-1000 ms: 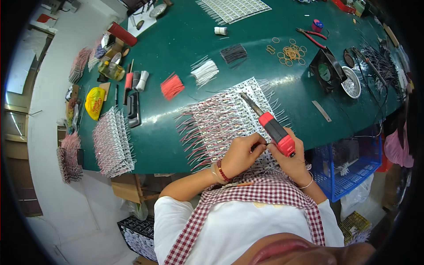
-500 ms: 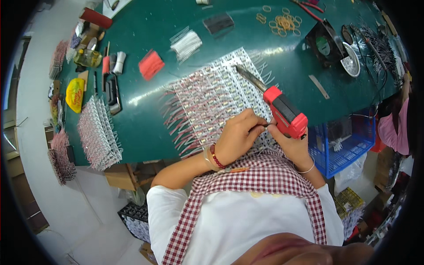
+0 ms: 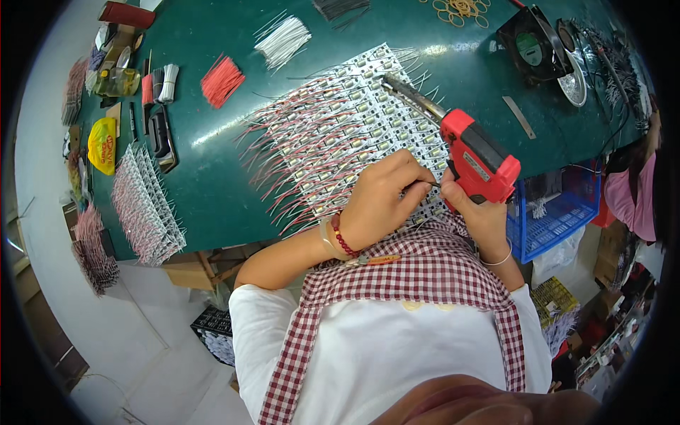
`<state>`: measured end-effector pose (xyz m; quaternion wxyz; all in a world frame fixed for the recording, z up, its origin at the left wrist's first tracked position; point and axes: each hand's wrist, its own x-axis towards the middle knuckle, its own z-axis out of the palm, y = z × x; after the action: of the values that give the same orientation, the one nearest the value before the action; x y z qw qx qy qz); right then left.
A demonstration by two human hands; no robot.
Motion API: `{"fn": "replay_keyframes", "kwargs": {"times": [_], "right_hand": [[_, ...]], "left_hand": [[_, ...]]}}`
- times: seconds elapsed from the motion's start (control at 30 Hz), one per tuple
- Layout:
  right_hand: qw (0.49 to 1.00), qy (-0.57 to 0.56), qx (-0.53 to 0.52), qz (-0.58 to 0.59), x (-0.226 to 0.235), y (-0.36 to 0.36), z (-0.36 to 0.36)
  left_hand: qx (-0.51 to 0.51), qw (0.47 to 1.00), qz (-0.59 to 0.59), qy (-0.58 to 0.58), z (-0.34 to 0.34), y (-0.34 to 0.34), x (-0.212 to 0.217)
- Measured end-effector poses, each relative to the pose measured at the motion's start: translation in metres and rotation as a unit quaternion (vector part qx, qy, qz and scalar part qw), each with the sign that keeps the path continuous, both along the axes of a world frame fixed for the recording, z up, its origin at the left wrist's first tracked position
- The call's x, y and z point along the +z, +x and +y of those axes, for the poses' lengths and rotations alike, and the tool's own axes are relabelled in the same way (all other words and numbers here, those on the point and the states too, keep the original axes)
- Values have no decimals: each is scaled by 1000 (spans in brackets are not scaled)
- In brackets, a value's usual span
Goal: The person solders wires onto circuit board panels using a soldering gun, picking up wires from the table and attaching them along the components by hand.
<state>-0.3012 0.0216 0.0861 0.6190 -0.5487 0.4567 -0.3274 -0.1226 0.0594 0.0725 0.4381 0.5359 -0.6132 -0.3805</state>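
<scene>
My right hand is wrapped round the handle of a red and black soldering gun. Its long metal nozzle points up and left, with the tip over the far part of a panel of small white circuit boards. Red and white wires fringe the panel's left side; pale wires stick out at its far right. My left hand rests over the panel's near part, thumb and forefinger pinched on a thin dark strand that reaches toward my right hand. The strand's far end is hidden by the gun and fingers.
Red wires, white wires and black wires lie beyond the panel. Wired panels stand at the left. Rubber bands, a fan and a metal strip lie right; a blue crate sits below the edge.
The whole view has shifted, so the table things sit higher in the picture. Both hands keep their grips, and the nozzle tip stays over about the same part of the panel.
</scene>
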Motion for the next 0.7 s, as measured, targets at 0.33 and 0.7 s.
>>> {"fn": "replay_keyframes", "kwargs": {"times": [0.33, 0.7], "right_hand": [[998, 7, -58, -37, -2, -15, -11], [995, 40, -54, 74, -20, -2, -6]], "left_hand": [[49, 951, -280, -123, -58, 93, -46], [-28, 923, -332, -193, -75, 103, -65]]}}
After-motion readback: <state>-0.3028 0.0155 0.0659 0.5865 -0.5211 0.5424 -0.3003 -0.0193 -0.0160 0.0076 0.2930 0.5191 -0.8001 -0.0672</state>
